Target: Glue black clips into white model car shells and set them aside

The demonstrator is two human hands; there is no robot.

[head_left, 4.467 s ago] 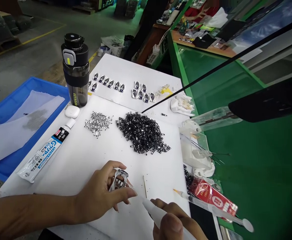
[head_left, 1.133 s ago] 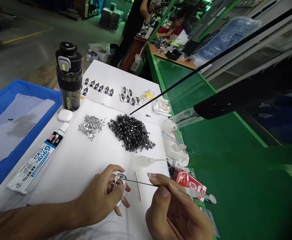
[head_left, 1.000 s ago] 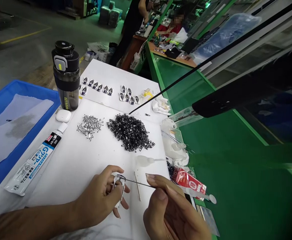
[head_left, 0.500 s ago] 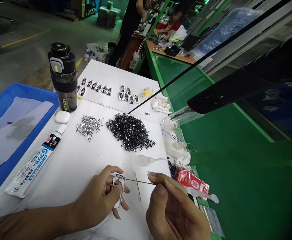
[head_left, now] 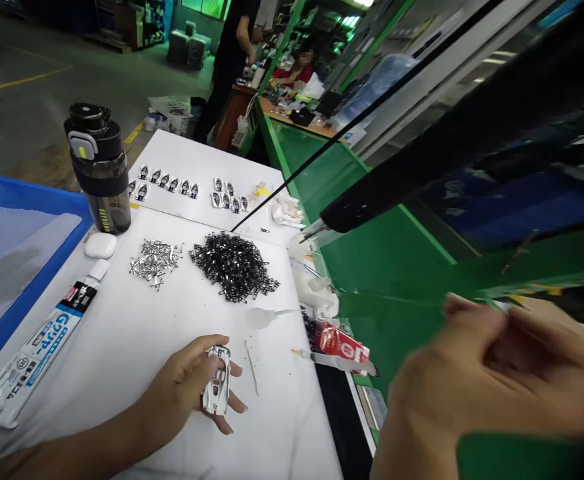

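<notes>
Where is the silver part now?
In the head view, the silver part is low, left of centre, held in the left hand, left of a thin stick.

White tabletop [head_left: 137, 340], 1 bottle [head_left: 103, 183], 1 tube [head_left: 42, 353], heaped silver parts [head_left: 155, 261], piled black parts [head_left: 235, 268]

Grey floor [head_left: 47, 110] spreads from nine to eleven o'clock, with a yellow line [head_left: 22, 81] at ten. At eleven, a green-tinted window [head_left: 205, 7] glows in the wall [head_left: 212, 28], with stacks [head_left: 185, 48] below and a brown cabinet [head_left: 231, 120] nearer. A bright lamp [head_left: 362, 3] shines between twelve and one. At twelve, a green post [head_left: 285, 47] leans beside a wooden desk [head_left: 288, 119]. A green bench [head_left: 367, 273] runs from twelve to three; a white table [head_left: 137, 340] fills seven to eleven.
</notes>
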